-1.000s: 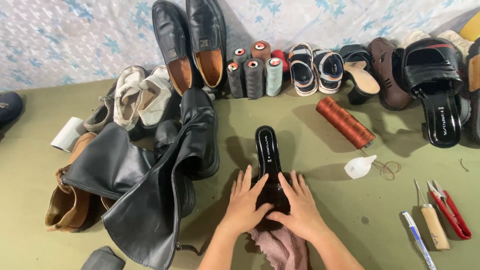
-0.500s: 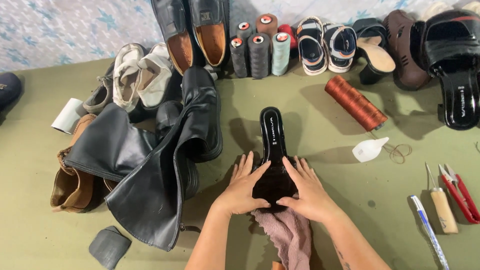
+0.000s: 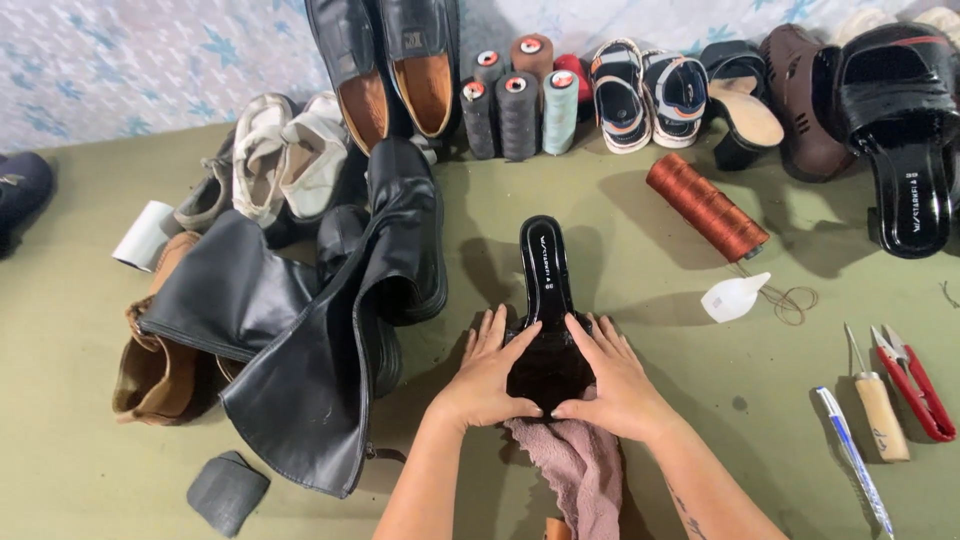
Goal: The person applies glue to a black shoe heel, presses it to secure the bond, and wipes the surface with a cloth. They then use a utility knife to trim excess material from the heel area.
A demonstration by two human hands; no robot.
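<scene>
While the pink rag [image 3: 580,470] stayed underneath, left hand [image 3: 487,378] and right hand [image 3: 612,385] had closed in, fingers curled around the black sandal's [image 3: 548,320] front strap, pressing it on the green floor [image 3: 80,480]; boots [image 3: 300,340], thread spools [image 3: 520,100] beyond unchanged.

- the front strap of the black sandal [image 3: 545,290] is mostly covered by the left hand [image 3: 487,375] and right hand [image 3: 612,385], so can't see what the fingertips are pressing on
- pink cloth [image 3: 580,470] runs off the bottom edge, its top tucked under the sandal
- something small and brown at the bottom edge beside the cloth, can't tell what it is
- loafers [image 3: 385,60] cut off at the top edge
- dark shoe [image 3: 20,190] cut by the left edge
- brown boot [image 3: 150,350] half buried under the black boots [image 3: 320,330]
- pen [image 3: 850,455] tip runs out near the bottom right corner
</scene>
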